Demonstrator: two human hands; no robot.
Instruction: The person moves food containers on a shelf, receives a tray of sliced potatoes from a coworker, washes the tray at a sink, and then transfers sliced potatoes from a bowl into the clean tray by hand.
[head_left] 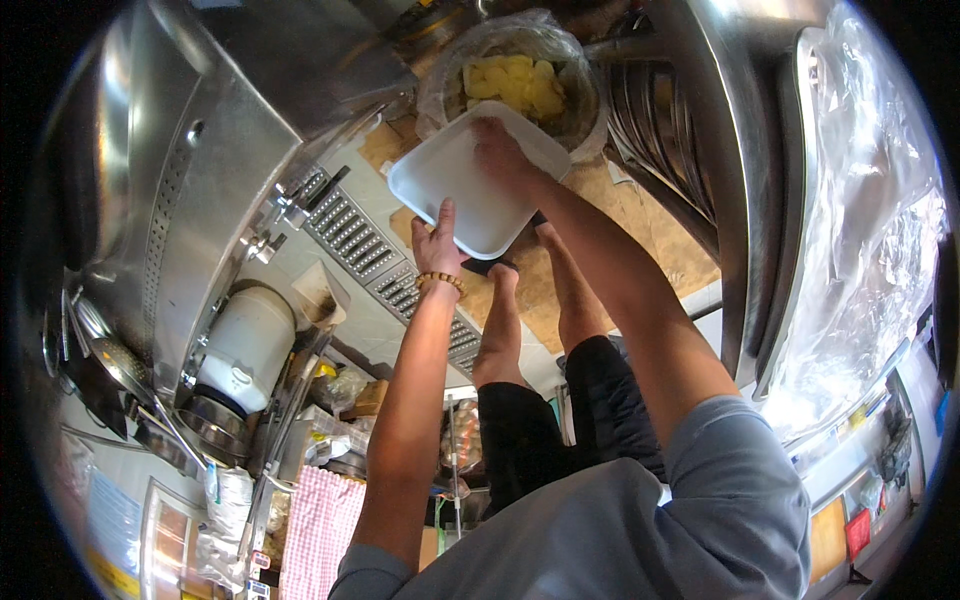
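Cardboard (pixel 668 245) lies below white tray (pixel 455 170), left grip (pixel 437 245) clasping its rim, right grip (pixel 500 153) above unreadably blurred.

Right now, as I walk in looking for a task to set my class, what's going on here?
Someone's left grip is on the near edge of a white tray, thumb over the rim. The right grip is blurred over the tray's inside, so contact is unclear. The visible tray surface looks bare. Just beyond stands a plastic-lined container holding yellow pieces.
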